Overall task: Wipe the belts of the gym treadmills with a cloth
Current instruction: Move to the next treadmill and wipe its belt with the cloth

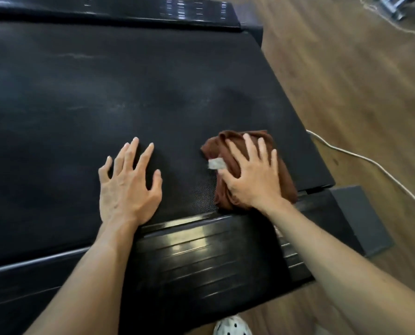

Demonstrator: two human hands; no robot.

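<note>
While the brown cloth [252, 165] is pressed flat on the belt [105, 93] near its right rear corner by the spread right hand [252, 180], with the left hand [129, 187] laid open alongside, bunching could be caused by uneven pressure.

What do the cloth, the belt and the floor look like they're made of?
Cloth: soft brown fabric, maybe microfibre; it bunches in folds and carries a white tag. Belt: matte black rubbery sheet with a fine woven texture and pale scuffs. Floor: wood-look planks with grain; real wood or laminate, unclear.
</note>
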